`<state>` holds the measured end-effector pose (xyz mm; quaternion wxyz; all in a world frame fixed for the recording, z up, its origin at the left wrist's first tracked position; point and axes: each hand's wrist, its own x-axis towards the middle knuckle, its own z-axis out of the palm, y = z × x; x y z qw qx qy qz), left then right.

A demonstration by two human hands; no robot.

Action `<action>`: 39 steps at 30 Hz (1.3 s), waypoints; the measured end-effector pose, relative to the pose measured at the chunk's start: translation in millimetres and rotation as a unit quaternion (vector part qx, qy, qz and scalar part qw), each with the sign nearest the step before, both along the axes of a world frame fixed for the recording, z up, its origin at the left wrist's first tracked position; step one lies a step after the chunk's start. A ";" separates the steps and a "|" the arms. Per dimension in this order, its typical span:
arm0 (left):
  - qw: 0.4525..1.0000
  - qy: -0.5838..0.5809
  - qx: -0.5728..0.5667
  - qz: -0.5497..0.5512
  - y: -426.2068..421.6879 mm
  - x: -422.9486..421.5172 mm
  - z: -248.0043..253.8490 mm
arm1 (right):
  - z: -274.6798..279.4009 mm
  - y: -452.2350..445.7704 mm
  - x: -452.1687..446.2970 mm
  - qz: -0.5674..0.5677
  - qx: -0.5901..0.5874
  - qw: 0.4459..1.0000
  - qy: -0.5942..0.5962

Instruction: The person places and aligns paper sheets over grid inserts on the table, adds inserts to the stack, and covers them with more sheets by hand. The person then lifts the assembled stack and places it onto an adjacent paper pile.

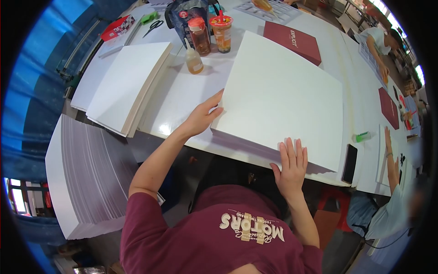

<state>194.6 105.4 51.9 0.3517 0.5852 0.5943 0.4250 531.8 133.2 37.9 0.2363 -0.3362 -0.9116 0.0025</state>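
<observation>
A thick stack of large white sheets (283, 96) lies on the white table (182, 98) in front of me. My left hand (205, 114) rests against the stack's left edge, thumb and fingers apart. At the near edge, my right hand (292, 164) lies with its fingers spread over the top and its thumb apart. Neither hand grasps anything. Left of the stack stand a glue bottle (194, 61), a red-lidded bottle (199, 36) and a drink cup (222, 34). Behind the stack is a dark red box (294, 41).
More white board (127, 86) lies on the table's left; a tall paper stack (91, 173) stands below it. Scissors (153, 27) are at the back left. A phone (350, 163) and green-capped item (362, 137) sit right, near a co-worker's arm (390, 160). Another person (381, 43) works farther back.
</observation>
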 end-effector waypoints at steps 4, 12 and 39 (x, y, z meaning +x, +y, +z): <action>1.000 0.015 0.010 -0.007 -0.9 0.1 -2.3 | 11.5 -5.9 -13.3 0.005 -0.020 1.000 -0.014; 0.999 0.008 0.048 -0.018 0.7 -3.1 -12.7 | 20.9 -13.3 -91.8 0.131 -0.060 0.989 -0.016; 0.988 -0.091 -0.015 0.124 131.2 -26.5 -39.1 | 30.9 -8.9 -127.5 0.184 -0.077 0.977 -0.078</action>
